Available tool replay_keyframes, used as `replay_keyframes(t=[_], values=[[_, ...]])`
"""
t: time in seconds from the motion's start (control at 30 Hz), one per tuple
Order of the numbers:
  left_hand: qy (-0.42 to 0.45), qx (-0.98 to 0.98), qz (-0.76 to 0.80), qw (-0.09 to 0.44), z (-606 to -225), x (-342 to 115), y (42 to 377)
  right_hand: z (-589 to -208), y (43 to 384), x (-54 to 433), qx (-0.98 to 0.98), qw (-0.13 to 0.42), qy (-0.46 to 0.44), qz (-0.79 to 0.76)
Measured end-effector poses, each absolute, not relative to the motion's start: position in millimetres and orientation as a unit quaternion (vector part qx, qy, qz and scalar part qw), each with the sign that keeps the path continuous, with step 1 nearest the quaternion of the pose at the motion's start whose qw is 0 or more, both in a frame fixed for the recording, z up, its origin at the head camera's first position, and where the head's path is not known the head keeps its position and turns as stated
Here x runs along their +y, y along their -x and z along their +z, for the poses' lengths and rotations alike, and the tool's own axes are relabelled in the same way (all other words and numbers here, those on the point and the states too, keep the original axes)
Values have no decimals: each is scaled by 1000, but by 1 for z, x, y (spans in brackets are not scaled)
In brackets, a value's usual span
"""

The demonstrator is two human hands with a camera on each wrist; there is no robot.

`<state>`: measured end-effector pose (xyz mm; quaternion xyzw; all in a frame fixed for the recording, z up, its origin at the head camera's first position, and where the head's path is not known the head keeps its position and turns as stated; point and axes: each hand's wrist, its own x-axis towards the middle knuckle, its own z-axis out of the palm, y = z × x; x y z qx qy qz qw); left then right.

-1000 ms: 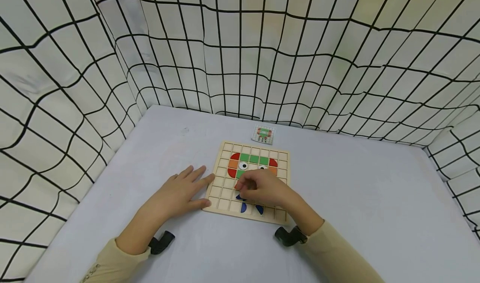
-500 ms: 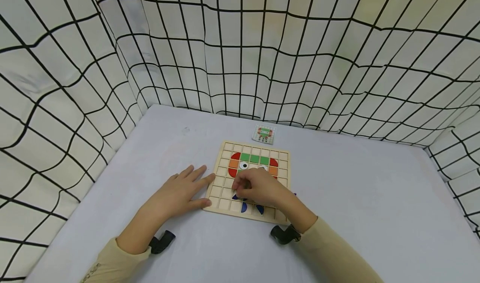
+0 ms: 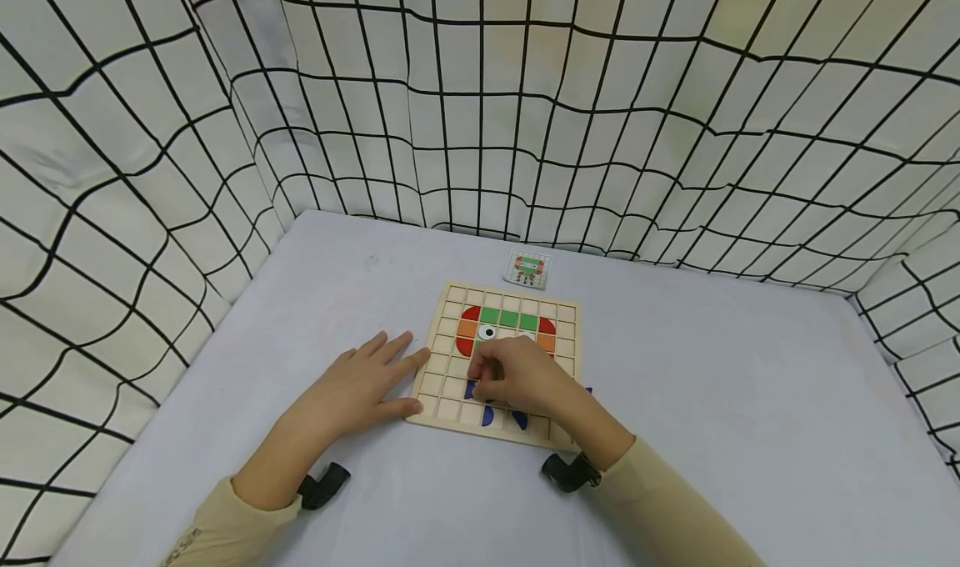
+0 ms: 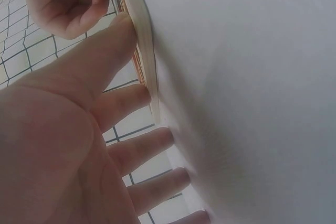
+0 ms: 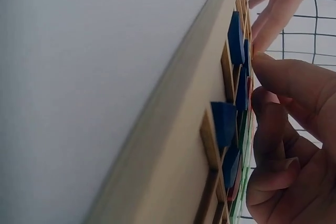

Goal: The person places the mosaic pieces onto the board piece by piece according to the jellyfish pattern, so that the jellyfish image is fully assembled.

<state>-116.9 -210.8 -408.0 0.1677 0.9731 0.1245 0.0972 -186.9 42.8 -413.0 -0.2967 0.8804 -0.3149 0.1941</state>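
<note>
My right hand (image 3: 521, 373) is over the lower middle of a wooden grid board (image 3: 442, 388), thumb and index finger pinching a small blue puzzle piece (image 3: 469, 389). Its exact shape is mostly hidden by the fingers. Spread on the cloth, my left hand (image 3: 363, 388) touches the board's left edge with thumb and index finger. Upper cells hold red, orange and green pieces (image 3: 509, 319) and a round eye piece (image 3: 487, 332). Two blue pieces (image 3: 519, 420) sit below the right hand. In the right wrist view, several blue pieces (image 5: 224, 123) stand up from the grid.
A small picture card (image 3: 527, 269) with a matching coloured figure lies behind the board. White cloth covers the table (image 3: 720, 383). Black netting (image 3: 480, 92) over white sheeting encloses the back and sides. A blue tip (image 3: 589, 389) shows beyond the right wrist.
My right hand has shifted slightly left and the blue piece at its fingertips has moved left with it, then slightly away from me. The left hand has stayed still.
</note>
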Motion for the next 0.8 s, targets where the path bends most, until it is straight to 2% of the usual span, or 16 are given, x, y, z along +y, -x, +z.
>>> replay_keyframes(t=[0.2,0.37,0.6,0.8], values=[[-167,973,125,99,-408,-210,117,-413,188,49,881,189,300,-311],[-168,973,122,99,-407,-210,117,-410,187,51,883,194,342,-255],[-171,973,125,95,-406,-211,117,-411,185,44,896,142,371,-200],[-174,972,125,94,-406,-211,117,-412,186,37,903,143,357,-191]])
